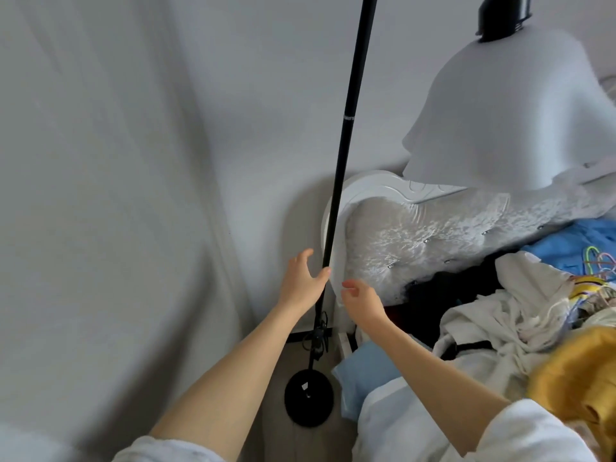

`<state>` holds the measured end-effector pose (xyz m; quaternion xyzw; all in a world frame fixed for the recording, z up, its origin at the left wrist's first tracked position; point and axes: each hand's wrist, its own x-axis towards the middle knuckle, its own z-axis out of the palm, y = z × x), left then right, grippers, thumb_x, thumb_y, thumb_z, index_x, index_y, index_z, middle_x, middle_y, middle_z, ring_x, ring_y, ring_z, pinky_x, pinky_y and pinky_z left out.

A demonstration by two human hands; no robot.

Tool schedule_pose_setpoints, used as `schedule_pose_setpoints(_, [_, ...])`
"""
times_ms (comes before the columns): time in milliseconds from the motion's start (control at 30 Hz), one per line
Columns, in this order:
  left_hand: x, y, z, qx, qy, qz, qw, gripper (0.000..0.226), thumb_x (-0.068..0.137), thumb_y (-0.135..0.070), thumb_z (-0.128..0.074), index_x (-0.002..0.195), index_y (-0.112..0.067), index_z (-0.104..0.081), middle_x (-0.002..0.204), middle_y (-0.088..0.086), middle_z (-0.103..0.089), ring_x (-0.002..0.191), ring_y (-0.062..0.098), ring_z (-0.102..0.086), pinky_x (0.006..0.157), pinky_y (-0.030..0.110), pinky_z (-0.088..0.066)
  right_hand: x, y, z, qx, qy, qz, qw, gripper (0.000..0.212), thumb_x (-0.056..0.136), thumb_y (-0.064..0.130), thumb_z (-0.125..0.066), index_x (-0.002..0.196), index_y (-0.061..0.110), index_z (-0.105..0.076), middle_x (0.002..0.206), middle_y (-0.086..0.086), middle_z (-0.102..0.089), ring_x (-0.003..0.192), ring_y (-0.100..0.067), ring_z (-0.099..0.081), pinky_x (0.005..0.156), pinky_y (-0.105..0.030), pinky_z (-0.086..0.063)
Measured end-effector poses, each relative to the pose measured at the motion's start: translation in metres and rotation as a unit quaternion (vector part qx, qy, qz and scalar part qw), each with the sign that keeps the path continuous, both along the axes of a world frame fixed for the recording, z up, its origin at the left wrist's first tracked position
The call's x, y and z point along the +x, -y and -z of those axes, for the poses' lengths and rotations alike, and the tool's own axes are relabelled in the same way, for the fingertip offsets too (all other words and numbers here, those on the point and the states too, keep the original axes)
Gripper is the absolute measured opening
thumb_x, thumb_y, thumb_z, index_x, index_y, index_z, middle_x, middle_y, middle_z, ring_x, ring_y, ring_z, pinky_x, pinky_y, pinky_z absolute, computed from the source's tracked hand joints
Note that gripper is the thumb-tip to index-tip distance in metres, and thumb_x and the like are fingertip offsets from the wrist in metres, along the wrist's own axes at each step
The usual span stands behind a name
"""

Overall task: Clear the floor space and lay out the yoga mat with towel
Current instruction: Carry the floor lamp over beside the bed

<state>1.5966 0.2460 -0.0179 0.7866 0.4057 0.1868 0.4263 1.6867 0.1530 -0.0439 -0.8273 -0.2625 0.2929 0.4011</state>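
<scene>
A tall black stand pole (343,135) rises from a round black base (308,397) on the floor, between the wall and the bed's headboard. My left hand (300,283) is at the pole about waist height, fingers spread, thumb touching the pole. My right hand (361,301) hovers just right of the pole with loosely curled fingers and nothing in it. No yoga mat shows in this view.
A white padded headboard (416,228) stands right behind the pole. The bed is piled with clothes: white (520,305), blue (573,245), yellow (580,381), and a light blue cloth (363,371) at its corner. A white lamp shade (500,111) hangs above. Cables (85,338) cluster low on the pole.
</scene>
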Motion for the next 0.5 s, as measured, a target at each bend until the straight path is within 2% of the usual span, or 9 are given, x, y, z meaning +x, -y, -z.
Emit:
schedule_pose_setpoints(67, [-0.016, 0.016, 0.008, 0.004, -0.017, 0.009, 1.0, 0.056, 0.09, -0.036, -0.052, 0.139, -0.018, -0.035, 0.145, 0.004, -0.037, 0.132, 0.02, -0.039, 0.105, 0.03, -0.033, -0.01, 0.017, 0.005, 0.005, 0.003, 0.006, 1.0, 0.036, 0.095, 0.02, -0.039, 0.13, 0.016, -0.048, 0.128, -0.01, -0.057, 0.069, -0.007, -0.052, 0.05, -0.018, -0.037])
schedule_pose_setpoints(167, [-0.046, 0.045, 0.017, 0.015, -0.034, 0.013, 0.999, 0.051, 0.09, -0.037, -0.051, 0.136, -0.018, -0.041, 0.142, 0.003, -0.043, 0.131, 0.018, -0.041, 0.102, 0.026, -0.032, -0.03, 0.041, 0.008, 0.014, 0.015, -0.02, 1.0, 0.035, 0.095, 0.02, -0.04, 0.128, 0.015, -0.051, 0.124, -0.009, -0.059, 0.082, -0.013, -0.054, 0.056, -0.019, -0.039])
schedule_pose_setpoints(267, [-0.074, 0.074, 0.025, 0.025, -0.047, 0.0, 0.999, 0.047, 0.089, -0.036, -0.053, 0.132, -0.019, -0.046, 0.137, 0.002, -0.05, 0.126, 0.017, -0.047, 0.096, 0.022, -0.032, -0.051, 0.061, 0.014, 0.032, 0.017, -0.046, 0.998, 0.033, 0.094, 0.014, -0.039, 0.123, 0.013, -0.054, 0.107, -0.007, -0.066, 0.077, -0.016, -0.055, 0.058, -0.022, -0.043])
schedule_pose_setpoints(333, [-0.103, 0.106, 0.032, 0.022, -0.048, -0.032, 0.998, 0.044, 0.089, -0.034, -0.054, 0.129, -0.017, -0.05, 0.132, 0.003, -0.054, 0.122, 0.016, -0.05, 0.098, 0.025, -0.036, -0.075, 0.083, 0.025, 0.026, 0.009, -0.08, 0.996, 0.031, 0.093, 0.013, -0.039, 0.12, 0.013, -0.056, 0.093, -0.001, -0.065, 0.071, -0.014, -0.056, 0.053, -0.017, -0.041])
schedule_pose_setpoints(400, [-0.132, 0.136, 0.043, 0.009, -0.055, -0.057, 0.997, 0.041, 0.088, -0.033, -0.054, 0.126, -0.016, -0.053, 0.129, 0.003, -0.057, 0.117, 0.016, -0.054, 0.097, 0.027, -0.04, -0.096, 0.103, 0.042, 0.001, -0.004, -0.102, 0.995, 0.03, 0.094, 0.014, -0.039, 0.117, 0.014, -0.057, 0.088, 0.002, -0.065, 0.067, -0.011, -0.055, 0.051, -0.016, -0.039])
schedule_pose_setpoints(500, [-0.193, 0.186, 0.063, -0.04, -0.07, -0.121, 0.989, 0.039, 0.088, -0.034, -0.054, 0.123, -0.016, -0.055, 0.125, 0.001, -0.06, 0.113, 0.015, -0.056, 0.092, 0.024, -0.041, -0.139, 0.137, 0.069, -0.05, -0.039, -0.157, 0.986, 0.03, 0.093, 0.011, -0.038, 0.112, 0.009, -0.061, 0.085, -0.004, -0.067, 0.082, -0.021, -0.062, 0.072, -0.026, -0.048])
